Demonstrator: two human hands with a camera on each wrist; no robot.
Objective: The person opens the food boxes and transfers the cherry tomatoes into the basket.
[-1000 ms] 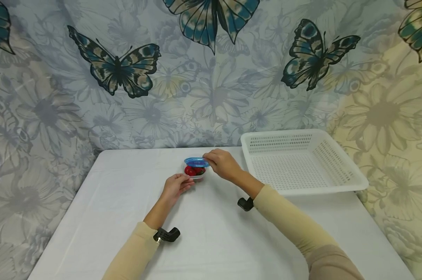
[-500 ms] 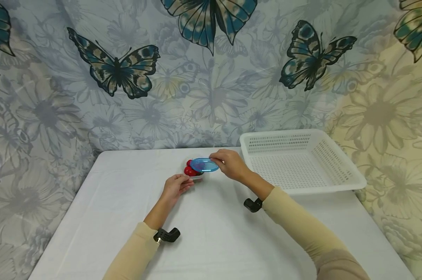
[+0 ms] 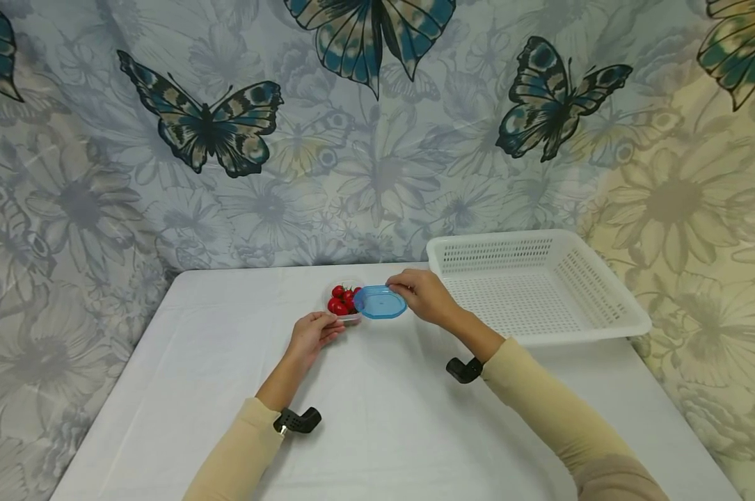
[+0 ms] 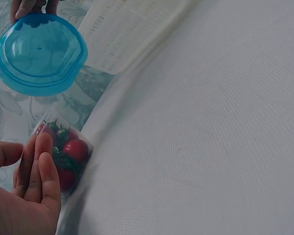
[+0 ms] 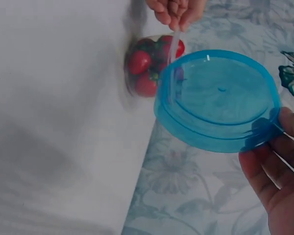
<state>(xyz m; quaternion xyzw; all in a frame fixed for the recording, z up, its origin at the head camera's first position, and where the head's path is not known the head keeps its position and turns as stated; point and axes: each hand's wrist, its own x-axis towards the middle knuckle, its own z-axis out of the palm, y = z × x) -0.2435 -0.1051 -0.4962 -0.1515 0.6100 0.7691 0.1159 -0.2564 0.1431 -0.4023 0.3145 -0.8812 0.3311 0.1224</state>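
Note:
A clear plastic container (image 5: 130,73) with several red cherry tomatoes (image 3: 339,306) and their green stems stands on the white table. My left hand (image 3: 312,336) pinches the container's near rim between thumb and fingers. In my right hand (image 3: 424,296) is a translucent blue lid (image 3: 382,303), gripped by its right edge with the thumb on one face and fingers on the other. The lid is off the container, held tilted just to its right. From the head view it overlaps the right side of the tomatoes.
A white perforated plastic basket (image 3: 634,327) stands at the table's back right, close to my right hand. The white cloth-covered table (image 3: 377,417) ends at a butterfly-patterned backdrop (image 3: 377,174).
My right hand has drawn the blue lid rightward, from over the container to beside it, turning its face toward the head camera. More tomatoes show now. My left hand has stayed at the rim.

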